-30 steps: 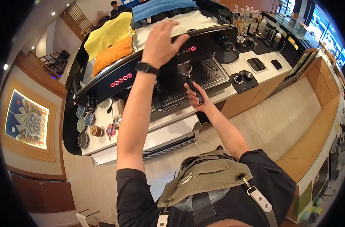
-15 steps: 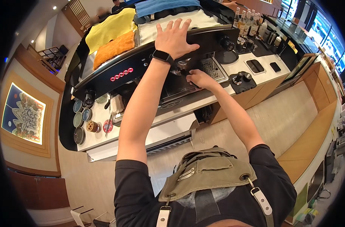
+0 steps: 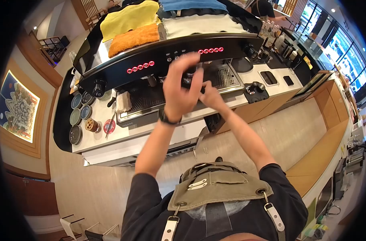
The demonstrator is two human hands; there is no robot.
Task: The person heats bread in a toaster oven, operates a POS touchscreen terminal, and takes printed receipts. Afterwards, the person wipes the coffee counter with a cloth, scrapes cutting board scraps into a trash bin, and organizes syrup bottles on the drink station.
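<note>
A long black espresso machine (image 3: 110,76) with red-lit buttons stands before me on the counter. My left hand (image 3: 181,88), slightly blurred, is raised in front of its panel with fingers apart and nothing visible in them. Lower and to the right, my right hand (image 3: 212,97) is closed around the dark handle of a portafilter (image 3: 203,90) below the machine's front panel. The left hand hides part of the portafilter and the group head. Under the panel runs the drip tray (image 3: 227,80).
Yellow (image 3: 128,19), orange (image 3: 134,39) and white cloths (image 3: 203,26) lie on top of the machine. Small plates (image 3: 75,134) and an iced drink (image 3: 92,125) stand on the left. A tamping mat (image 3: 256,93), a phone (image 3: 288,80) and bottles (image 3: 271,32) are to the right.
My left hand has come off the machine's upper front edge and moved down before the panel. My right hand stays on the portafilter handle. The view has shifted slightly.
</note>
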